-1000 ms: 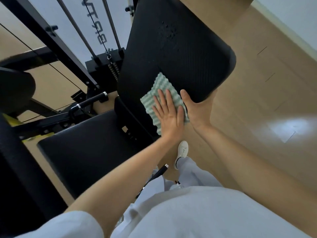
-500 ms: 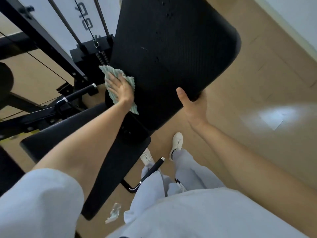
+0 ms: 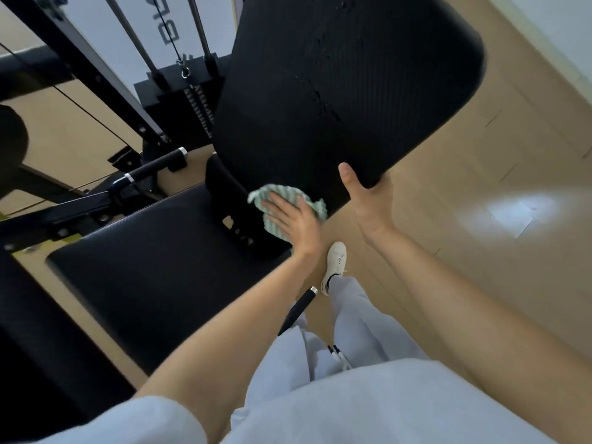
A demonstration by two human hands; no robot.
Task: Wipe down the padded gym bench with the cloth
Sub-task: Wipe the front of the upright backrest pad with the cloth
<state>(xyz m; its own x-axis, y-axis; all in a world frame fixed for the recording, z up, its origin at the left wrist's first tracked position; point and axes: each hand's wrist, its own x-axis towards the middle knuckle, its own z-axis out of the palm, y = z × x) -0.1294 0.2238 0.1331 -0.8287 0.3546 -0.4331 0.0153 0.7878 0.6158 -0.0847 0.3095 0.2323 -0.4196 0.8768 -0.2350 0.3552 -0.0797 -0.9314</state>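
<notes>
The black padded back pad [image 3: 336, 91] of the gym bench tilts up in the middle of the view, with a few droplets on its surface. Its flat seat pad [image 3: 153, 267] lies lower left. My left hand [image 3: 293, 224] presses a green-and-white striped cloth [image 3: 275, 200] flat against the bottom end of the back pad, near the hinge. My right hand [image 3: 368, 200] grips the pad's lower right edge, thumb on top and fingers hidden underneath.
A cable machine with a weight stack [image 3: 189, 100] and black frame bars stands behind the bench. A black handle [image 3: 150, 168] juts out at left. A chrome-tipped bench lever [image 3: 298, 309] sits by my white shoe [image 3: 334, 262]. Wooden floor stretches to the right.
My left hand has swept the cloth from the pad's upper left side down to its bottom end beside my right hand. The right hand has kept its hold on the pad's edge.
</notes>
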